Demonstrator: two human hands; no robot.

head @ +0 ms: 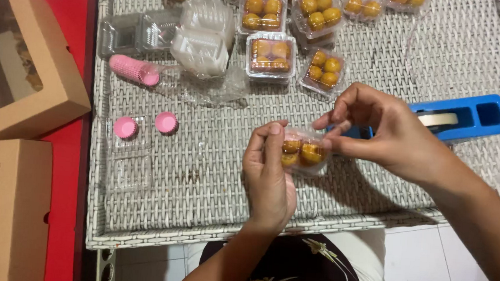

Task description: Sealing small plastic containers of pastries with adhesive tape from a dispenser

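My left hand (268, 174) holds a small clear plastic box of golden round pastries (305, 152) above the white wicker table (200, 178). My right hand (380, 129) pinches the box's right side with thumb and fingers, just in front of a blue tape dispenser (468, 117). Several filled clear boxes (270, 55) lie at the table's far side.
An open empty clear box (131, 150) with a pink paper cup (125, 127) sits at the left, another pink cup (166, 122) beside it. A sleeve of pink cups (134, 69) and stacked empty boxes (201, 43) lie behind. Two brown window cartons (21, 60) rest on a red surface.
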